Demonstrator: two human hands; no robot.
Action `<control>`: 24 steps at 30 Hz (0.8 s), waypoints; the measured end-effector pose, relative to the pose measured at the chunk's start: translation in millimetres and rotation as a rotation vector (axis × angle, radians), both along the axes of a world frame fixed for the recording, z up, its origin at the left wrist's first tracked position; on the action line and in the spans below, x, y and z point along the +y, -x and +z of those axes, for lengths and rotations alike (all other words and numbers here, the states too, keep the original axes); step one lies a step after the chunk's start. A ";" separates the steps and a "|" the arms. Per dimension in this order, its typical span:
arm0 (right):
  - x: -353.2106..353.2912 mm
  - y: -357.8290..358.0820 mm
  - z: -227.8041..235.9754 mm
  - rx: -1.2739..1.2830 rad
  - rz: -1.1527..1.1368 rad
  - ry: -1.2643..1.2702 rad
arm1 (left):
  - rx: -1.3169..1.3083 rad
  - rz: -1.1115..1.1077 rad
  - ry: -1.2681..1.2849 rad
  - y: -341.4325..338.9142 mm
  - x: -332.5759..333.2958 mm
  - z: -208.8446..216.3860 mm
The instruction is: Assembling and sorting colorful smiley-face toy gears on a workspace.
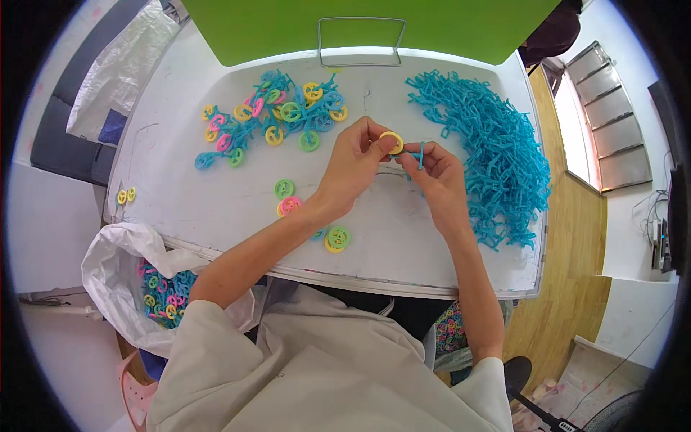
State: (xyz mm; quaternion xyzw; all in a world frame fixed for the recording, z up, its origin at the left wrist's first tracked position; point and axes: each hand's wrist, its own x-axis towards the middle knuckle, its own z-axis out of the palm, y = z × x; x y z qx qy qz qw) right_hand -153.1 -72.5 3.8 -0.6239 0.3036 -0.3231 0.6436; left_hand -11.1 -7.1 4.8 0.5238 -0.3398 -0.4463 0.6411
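Note:
Over the middle of the white table, my left hand pinches a small yellow plastic wheel between thumb and fingers. Close beside it, my right hand grips a thin blue plastic piece with a crossbar that stands up from the fingertips. The two pieces are very near each other; my fingers hide whether they touch. Under my left forearm lie a few loose wheels, among them a green wheel, a pink wheel and a lighter green wheel.
A large heap of blue plastic pieces covers the table's right side. Blue pieces with coloured wheels form a pile at the back left. A white sack of similar parts hangs at the front left. A green panel borders the back.

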 end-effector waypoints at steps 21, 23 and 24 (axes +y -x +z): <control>-0.6 -0.5 7.1 0.139 -0.200 0.339 | 0.025 -0.027 0.024 1.5 -0.5 4.1; 2.1 -3.1 7.0 0.147 -0.222 0.286 | 0.007 -0.015 0.027 2.9 0.6 -0.5; 2.7 -3.7 5.4 0.125 -0.231 0.256 | -0.012 -0.003 0.030 4.0 1.1 -0.8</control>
